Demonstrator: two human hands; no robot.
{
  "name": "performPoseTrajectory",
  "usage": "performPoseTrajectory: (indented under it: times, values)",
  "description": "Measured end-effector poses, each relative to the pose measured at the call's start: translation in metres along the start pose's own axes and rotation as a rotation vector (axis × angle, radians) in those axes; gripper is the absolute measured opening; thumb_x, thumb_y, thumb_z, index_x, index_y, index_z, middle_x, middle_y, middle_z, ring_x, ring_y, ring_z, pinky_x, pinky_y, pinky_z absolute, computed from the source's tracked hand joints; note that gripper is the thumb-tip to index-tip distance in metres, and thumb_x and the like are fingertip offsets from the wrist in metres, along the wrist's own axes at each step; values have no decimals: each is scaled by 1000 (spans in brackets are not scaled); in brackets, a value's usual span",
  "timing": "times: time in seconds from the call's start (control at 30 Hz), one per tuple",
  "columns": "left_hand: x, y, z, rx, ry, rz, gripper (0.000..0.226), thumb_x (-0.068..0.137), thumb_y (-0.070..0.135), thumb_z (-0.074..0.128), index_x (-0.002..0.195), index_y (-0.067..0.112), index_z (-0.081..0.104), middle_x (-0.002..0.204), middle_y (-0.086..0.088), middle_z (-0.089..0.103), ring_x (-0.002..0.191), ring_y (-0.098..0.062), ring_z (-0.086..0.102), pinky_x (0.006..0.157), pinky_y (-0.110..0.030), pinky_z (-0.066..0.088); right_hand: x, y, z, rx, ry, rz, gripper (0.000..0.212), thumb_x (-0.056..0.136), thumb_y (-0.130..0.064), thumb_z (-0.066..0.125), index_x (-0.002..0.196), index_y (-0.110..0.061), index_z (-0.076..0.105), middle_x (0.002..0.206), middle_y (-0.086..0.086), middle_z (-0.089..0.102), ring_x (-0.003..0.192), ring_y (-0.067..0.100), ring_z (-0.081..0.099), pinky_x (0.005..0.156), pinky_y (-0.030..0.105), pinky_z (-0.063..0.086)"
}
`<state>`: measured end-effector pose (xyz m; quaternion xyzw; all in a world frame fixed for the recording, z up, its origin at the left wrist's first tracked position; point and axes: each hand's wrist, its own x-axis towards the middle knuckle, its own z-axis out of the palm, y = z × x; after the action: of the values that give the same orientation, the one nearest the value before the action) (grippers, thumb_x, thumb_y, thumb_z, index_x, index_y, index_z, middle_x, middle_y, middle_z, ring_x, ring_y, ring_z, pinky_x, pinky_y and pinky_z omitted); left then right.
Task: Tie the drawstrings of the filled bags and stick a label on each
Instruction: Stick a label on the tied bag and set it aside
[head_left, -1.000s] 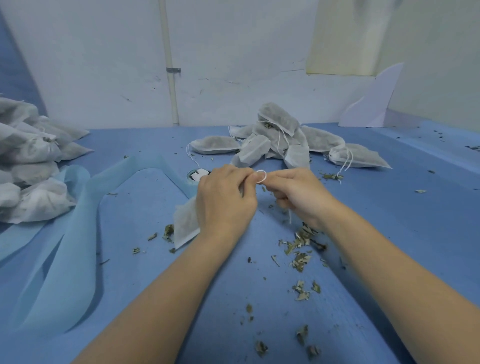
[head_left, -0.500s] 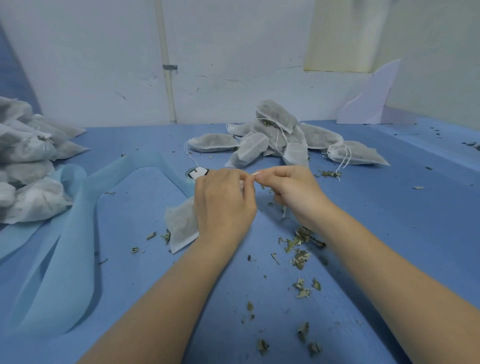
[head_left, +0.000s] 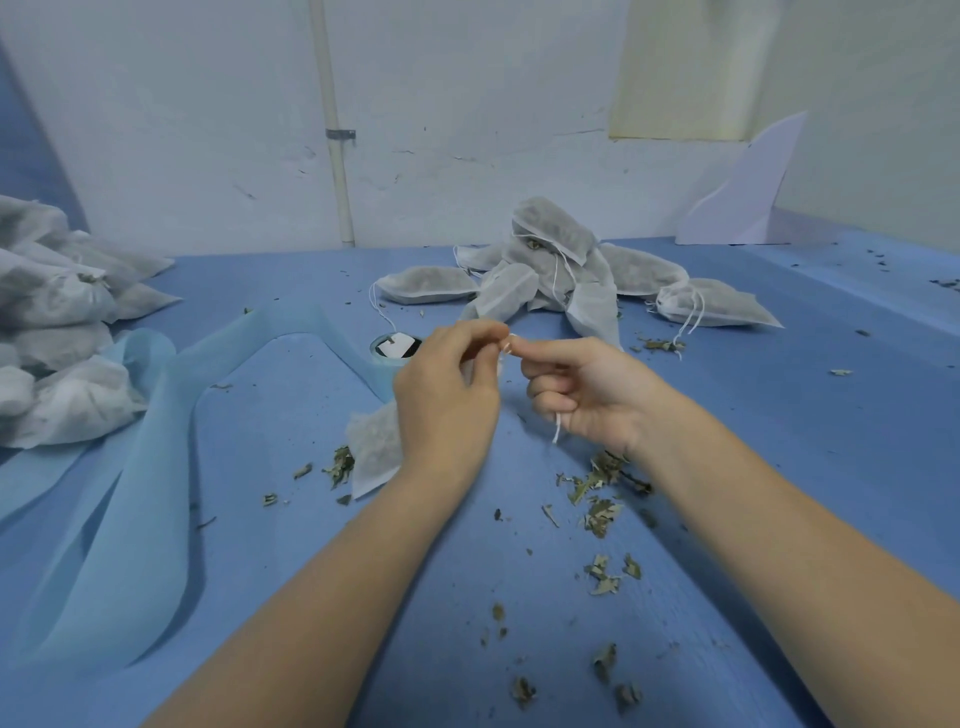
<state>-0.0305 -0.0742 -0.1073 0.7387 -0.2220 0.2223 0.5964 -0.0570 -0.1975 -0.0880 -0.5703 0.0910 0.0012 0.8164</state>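
A white filled bag (head_left: 375, 446) lies on the blue table, mostly hidden under my left hand (head_left: 447, 400). My left hand pinches the bag's neck and its white drawstring (head_left: 557, 430) near the fingertips. My right hand (head_left: 587, 389) pinches the same drawstring right beside the left fingertips, and a loose end hangs out below its curled fingers. A pile of filled bags (head_left: 550, 270) with loose strings lies behind my hands. A roll of labels (head_left: 396, 347) sits just left of my left hand.
A second heap of bags (head_left: 57, 322) is stacked at the far left. A light blue fabric strip (head_left: 130, 467) curls across the left of the table. Dried leaf bits (head_left: 597, 509) are scattered under and in front of my right arm. A white wall closes the back.
The small string loop seen between my fingertips a second ago has closed. My right hand has turned palm-up and drawn slightly right, with the string end now hanging below it.
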Motion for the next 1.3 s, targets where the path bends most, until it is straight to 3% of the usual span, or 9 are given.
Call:
performPoseTrajectory:
  times: [0.3, 0.4, 0.53, 0.8, 0.87, 0.93, 1.07, 1.17, 1.3]
  values:
    - [0, 2, -2, 113, 50, 167, 9, 85, 13, 68, 89, 13, 76, 83, -1, 74, 77, -13, 65, 72, -17, 41, -1, -4, 1, 96, 60, 29, 20, 89, -5, 56, 70, -11, 54, 55, -6, 23, 39, 3, 16, 35, 13, 13]
    - [2, -2, -3, 354, 19, 382, 7, 80, 7, 67, 81, 3, 74, 71, -11, 70, 64, -27, 65, 62, -35, 48, 0, -3, 3, 82, 104, 13, 19, 88, -3, 57, 71, -9, 52, 55, -6, 23, 36, 3, 17, 32, 13, 14]
    - [3, 2, -7, 735, -13, 625, 25, 51, -6, 84, 54, 3, 61, 50, -8, 55, 41, -22, 53, 38, -25, 40, 2, 0, 5, 11, 146, -17, 23, 84, -1, 62, 67, -10, 51, 56, -5, 23, 39, 4, 15, 33, 15, 15]
    - [6, 7, -4, 807, -50, 532, 27, 51, -10, 84, 59, 0, 60, 54, -12, 54, 37, -23, 49, 34, -24, 32, 1, 2, 0, -240, 157, -217, 17, 77, -12, 75, 60, -13, 74, 59, -4, 41, 45, 5, 27, 41, 17, 23]
    - [6, 8, -2, 696, -120, 401, 8, 77, -2, 71, 79, -3, 63, 74, -16, 60, 56, -28, 58, 47, -29, 37, -1, 2, -2, -305, 145, -276, 11, 81, -17, 74, 70, -15, 77, 61, -4, 45, 47, 5, 31, 43, 15, 29]
    - [10, 5, 2, 622, -138, 229, 20, 98, 17, 44, 101, 5, 60, 98, -12, 59, 83, -27, 57, 63, -24, 27, -1, 4, -1, -397, 170, -356, 9, 86, -20, 70, 80, -16, 75, 60, -9, 54, 52, 3, 44, 53, 15, 40]
    - [15, 7, 3, 555, -98, 139, 31, 99, 22, 36, 90, 11, 64, 90, -9, 63, 88, -30, 53, 73, -32, 32, 0, 13, 10, -368, 166, -456, 10, 95, -17, 58, 94, -10, 64, 92, 3, 69, 88, 9, 64, 83, 25, 54]
    - [19, 16, 3, 538, -98, 38, 30, 99, 29, 38, 99, 21, 66, 105, -5, 57, 106, -29, 47, 90, -35, 28, -1, 15, 17, -266, 128, -488, 9, 98, -15, 51, 90, -14, 55, 80, 0, 66, 76, 9, 62, 74, 22, 50]
    - [21, 23, 4, 531, -132, -41, 30, 99, 26, 36, 107, 18, 63, 118, -8, 56, 112, -30, 45, 89, -35, 26, 0, 16, 20, -286, 212, -539, 15, 96, -16, 55, 81, -18, 54, 57, -8, 58, 52, 2, 52, 58, 20, 39]
